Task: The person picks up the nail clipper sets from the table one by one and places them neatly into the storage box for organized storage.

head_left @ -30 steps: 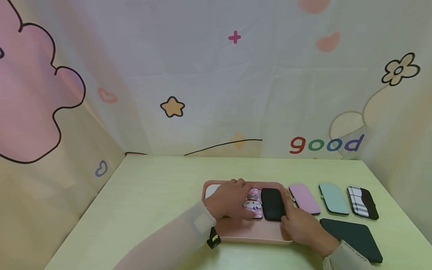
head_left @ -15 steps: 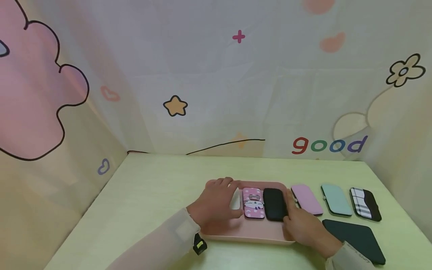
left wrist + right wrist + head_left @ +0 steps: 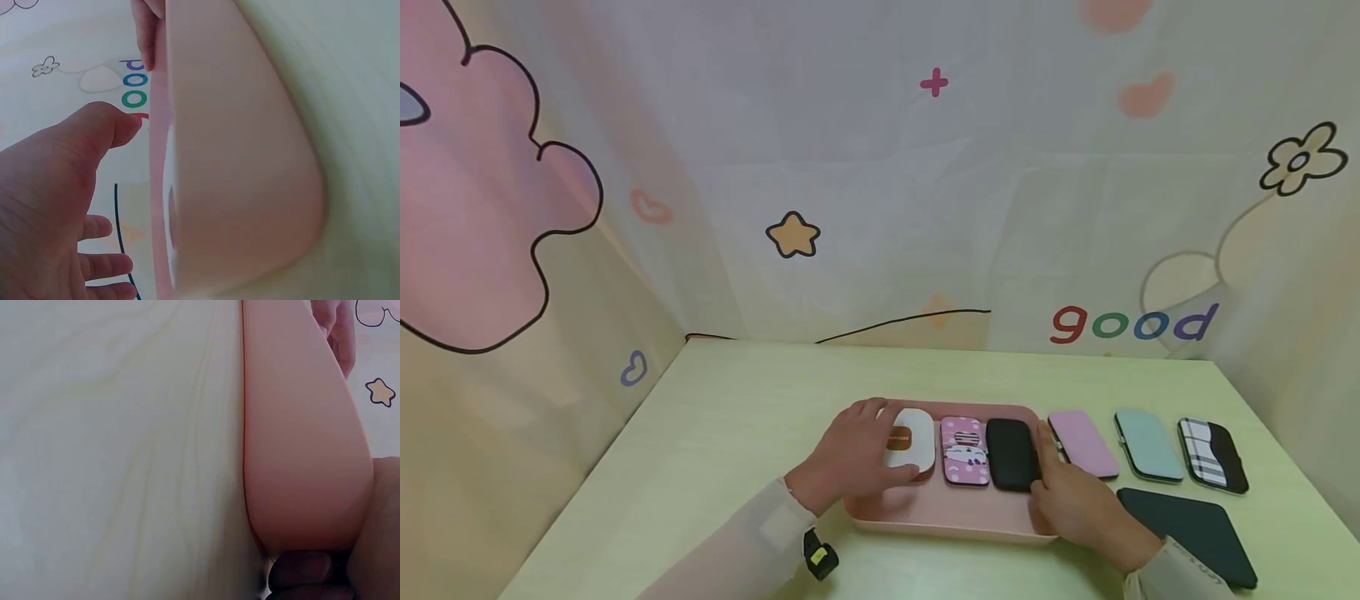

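A pink tray (image 3: 955, 512) lies on the table with three things in it. At its left end is a white rounded case (image 3: 922, 433) with a brown label. Beside that sit a pink patterned case (image 3: 964, 467) and a black case (image 3: 1011, 454). My left hand (image 3: 853, 450) is over the tray's left end, its fingers and thumb spread around the white case. In the left wrist view, the left hand (image 3: 56, 169) has thumb and fingers apart, with nothing between them. My right hand (image 3: 1071, 500) grips the tray's right side, fingers (image 3: 306, 569) against the outer wall.
Right of the tray lie a pink case (image 3: 1082, 444), a mint case (image 3: 1148, 446) and a plaid-and-black case (image 3: 1213, 454) in a row. A larger dark flat case (image 3: 1191, 533) lies in front of them, near the right sleeve. A printed cloth (image 3: 880, 208) hangs behind the table.
My left hand has moved left from the pink patterned case to the white case, uncovering both. My right hand stays at the tray's side. The head view has shifted slightly.
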`<state>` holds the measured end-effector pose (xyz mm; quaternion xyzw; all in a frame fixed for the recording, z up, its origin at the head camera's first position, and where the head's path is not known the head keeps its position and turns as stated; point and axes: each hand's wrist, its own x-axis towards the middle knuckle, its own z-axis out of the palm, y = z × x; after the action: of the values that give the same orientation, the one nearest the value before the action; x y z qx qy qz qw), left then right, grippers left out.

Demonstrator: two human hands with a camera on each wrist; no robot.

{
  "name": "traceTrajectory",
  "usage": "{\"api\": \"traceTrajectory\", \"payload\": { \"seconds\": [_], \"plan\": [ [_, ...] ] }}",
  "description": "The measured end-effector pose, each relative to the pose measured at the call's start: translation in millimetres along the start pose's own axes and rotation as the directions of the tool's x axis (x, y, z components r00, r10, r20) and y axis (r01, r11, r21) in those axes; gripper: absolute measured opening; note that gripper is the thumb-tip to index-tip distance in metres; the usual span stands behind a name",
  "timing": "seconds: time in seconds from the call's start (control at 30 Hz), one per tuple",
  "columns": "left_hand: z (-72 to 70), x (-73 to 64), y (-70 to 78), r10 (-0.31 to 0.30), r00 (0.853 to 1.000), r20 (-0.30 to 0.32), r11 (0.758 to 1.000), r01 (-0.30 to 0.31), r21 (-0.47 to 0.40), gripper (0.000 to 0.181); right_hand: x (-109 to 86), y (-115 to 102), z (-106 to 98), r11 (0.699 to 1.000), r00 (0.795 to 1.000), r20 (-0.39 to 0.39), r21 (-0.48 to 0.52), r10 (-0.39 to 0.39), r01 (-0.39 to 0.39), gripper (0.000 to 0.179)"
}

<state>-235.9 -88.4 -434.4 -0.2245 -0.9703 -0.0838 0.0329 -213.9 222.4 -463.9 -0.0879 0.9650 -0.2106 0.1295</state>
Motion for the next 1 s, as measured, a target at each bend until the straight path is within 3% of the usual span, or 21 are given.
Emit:
{"api": "traceTrajectory", "payload": {
  "seconds": [0.37, 0.67, 1.0],
  "plan": [
    [3.2, -17.8, -19.9, -0.065, 0.997, -0.030, 0.992, 0.061, -0.111, 0.090, 0.4, -2, 0, 1.000, 1.000, 0.004, -0.006, 0.005, -0.005, 0.085],
    [13.7, -26.7, -22.8, -0.078, 0.994, -0.079, 0.979, 0.061, -0.196, 0.093, 0.8, -1, -1, 0.999, 0.999, 0.022, 0.015, 0.033, -0.033, 0.084],
    [23.6, -34.6, -25.7, -0.091, 0.994, -0.065, 0.986, 0.081, -0.147, 0.099, 1.7, -1, 1, 1.000, 1.000, 0.004, -0.007, 0.013, -0.013, 0.085]
  ]
}}
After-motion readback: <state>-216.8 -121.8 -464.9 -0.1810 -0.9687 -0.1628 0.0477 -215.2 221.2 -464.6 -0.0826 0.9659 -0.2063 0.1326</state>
